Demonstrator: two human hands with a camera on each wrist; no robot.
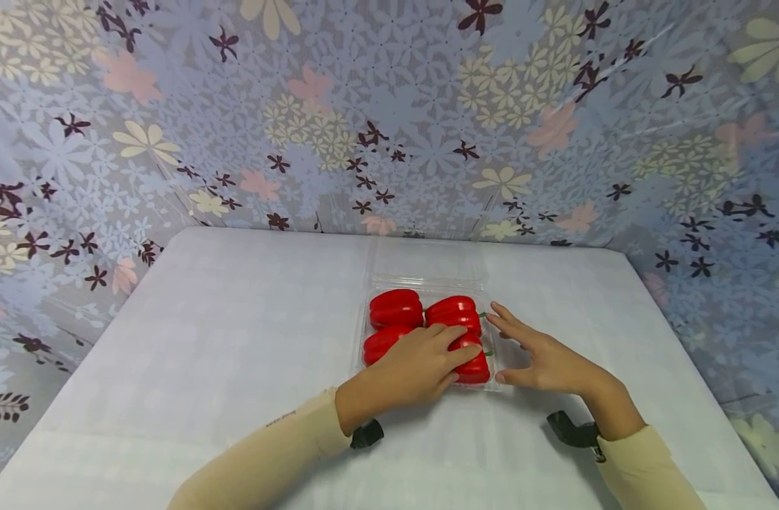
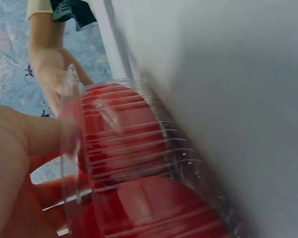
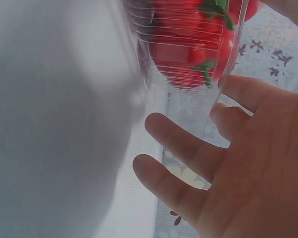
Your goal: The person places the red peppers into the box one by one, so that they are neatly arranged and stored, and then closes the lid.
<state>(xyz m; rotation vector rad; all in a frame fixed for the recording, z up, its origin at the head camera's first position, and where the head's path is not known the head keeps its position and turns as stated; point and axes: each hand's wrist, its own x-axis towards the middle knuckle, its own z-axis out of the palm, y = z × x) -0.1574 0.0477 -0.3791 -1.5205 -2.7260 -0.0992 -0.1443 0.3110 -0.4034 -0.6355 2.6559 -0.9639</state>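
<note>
Red bell peppers (image 1: 396,309) with green stems fill a clear plastic clamshell box (image 1: 362,319), two behind and two in front. My left hand (image 1: 418,363) reaches over the front pair from the left, its fingers spread and resting on the front right pepper (image 1: 472,370). The thumb (image 2: 42,135) lies close by the box rim in the left wrist view. To the right of the box is my right hand (image 1: 542,361), fingers apart and nothing held. Its fingertips come near the box's right edge. Part of the front left pepper (image 1: 383,345) is hidden by the left hand.
The box's clear lid (image 1: 428,258) lies folded back behind it. A white cloth (image 1: 236,333) covers the table, which ends at a flower-patterned backdrop (image 1: 396,127). Dark straps (image 1: 571,431) show at both wrists.
</note>
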